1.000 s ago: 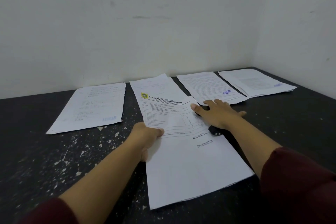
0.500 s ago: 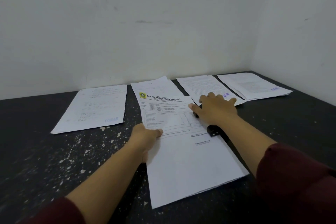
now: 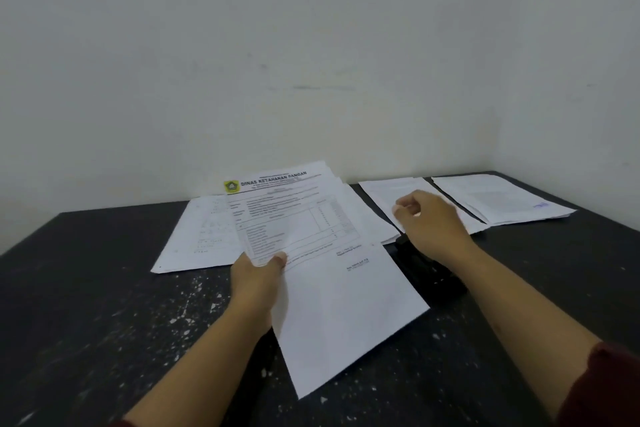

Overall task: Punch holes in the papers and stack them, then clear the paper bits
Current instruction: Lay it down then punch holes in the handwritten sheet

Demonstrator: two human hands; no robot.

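Black speckled tabletop (image 3: pixel 86 305), set in a corner of pale walls, littered on the near left with white paper bits (image 3: pixel 194 302).

Item, printed sheet (image 3: pixel 322 253) with a yellow-green crest and the heading DINAS KETAHANAN PANGAN: a second ago it lay flat with its right edge under the pressing hand; now its far end is raised off the table, clear of the punch. Left hand (image 3: pixel 258 276) pinches its left edge, thumb on top.

Item, hole punch (image 3: pixel 427 269), black, on the table just right of the sheet, nothing in its slot so far as the dark blur allows.

Item, right hand (image 3: pixel 431 222): half a second ago it bore down on the punch; now it has risen above the punch's far end, fingers loosely curled, gripping nothing visible.

Item, handwritten sheet (image 3: pixel 197 236), far left, flat, partly behind the raised sheet.

Item, two paper piles, far right: nearer pile (image 3: pixel 384 198) partly behind the right hand, corner pile (image 3: pixel 498 199) with a blue stamp.

Assessment: the punch stroke on this sheet looks complete, though the holes cannot be made out. Sheet is free to go onto a stack; which pile receives it is not evident. Other papers may remain to punch, and the bits are not yet cleared.
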